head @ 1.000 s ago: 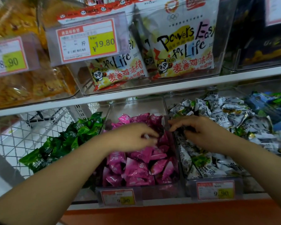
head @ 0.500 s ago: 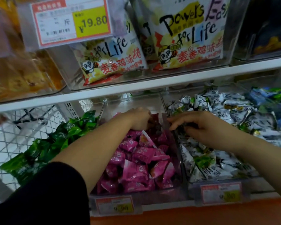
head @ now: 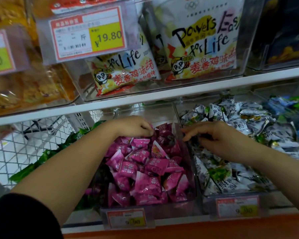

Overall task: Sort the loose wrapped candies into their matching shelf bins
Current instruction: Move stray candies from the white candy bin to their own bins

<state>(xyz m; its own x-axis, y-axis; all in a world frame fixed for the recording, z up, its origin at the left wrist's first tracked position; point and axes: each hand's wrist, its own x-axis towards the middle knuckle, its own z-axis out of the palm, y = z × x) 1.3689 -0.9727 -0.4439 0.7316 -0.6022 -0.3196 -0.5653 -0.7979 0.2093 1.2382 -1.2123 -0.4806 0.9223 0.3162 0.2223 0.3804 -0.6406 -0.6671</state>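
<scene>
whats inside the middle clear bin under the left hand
Pink wrapped candies fill the middle bin, heaped to its front wall. The left hand covers the back of the pile, so what its curled fingers hold, if anything, cannot be seen.

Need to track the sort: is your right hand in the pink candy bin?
No, the right hand lies over the white-wrapped candies, right of the clear divider; the left hand is on the pink candies.

The pink candies have magenta wrappers printed with white characters. The grey candies are white and grey with black script and green patches. The green candies are glossy leaf-green. The price tag is white, red-bordered, with a yellow panel.
</scene>
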